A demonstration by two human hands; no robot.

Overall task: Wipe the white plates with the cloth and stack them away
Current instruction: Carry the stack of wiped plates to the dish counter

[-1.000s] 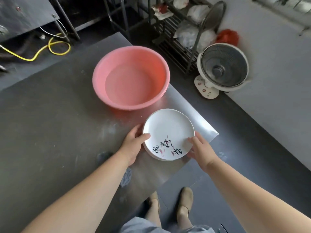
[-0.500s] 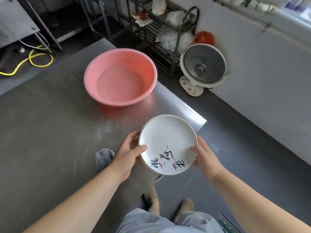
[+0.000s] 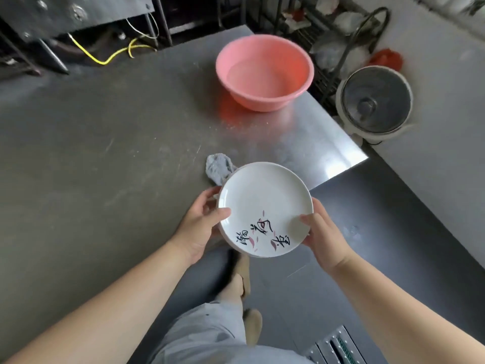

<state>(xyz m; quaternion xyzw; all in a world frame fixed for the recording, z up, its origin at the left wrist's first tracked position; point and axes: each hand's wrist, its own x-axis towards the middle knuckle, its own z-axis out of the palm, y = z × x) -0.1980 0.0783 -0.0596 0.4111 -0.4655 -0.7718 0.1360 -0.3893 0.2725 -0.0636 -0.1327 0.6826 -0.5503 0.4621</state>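
1. Item held: a white plate (image 3: 265,206) with black lettering and pink marks on its near half, face up and roughly level. A 2nd rim appears to show beneath its left and near edges, so this may be a small stack; the count cannot be confirmed.
2. Left hand (image 3: 202,222): grips the plate's left rim, thumb on top, fingers curled beneath.
3. Right hand (image 3: 322,232): grips the right rim the same way, thumb on the upper face.
4. Position: the plate is off the desk (image 3: 105,153), at its near-right edge, partly over the dark floor (image 3: 393,232).
5. Key relation: the cloth (image 3: 217,168) lies crumpled on the desk, just beyond the plate's far-left rim, which hides part of it. It is ahead and left of the hands and clearly nearer the left hand. It is a lump with no readable long axis.
6. Judgement: wiping needs 1 hand free. The left hand has the shorter reach; the right hand would then carry the plate alone.
7. Other: a pink basin (image 3: 265,72) stands on the desk, well beyond the cloth.
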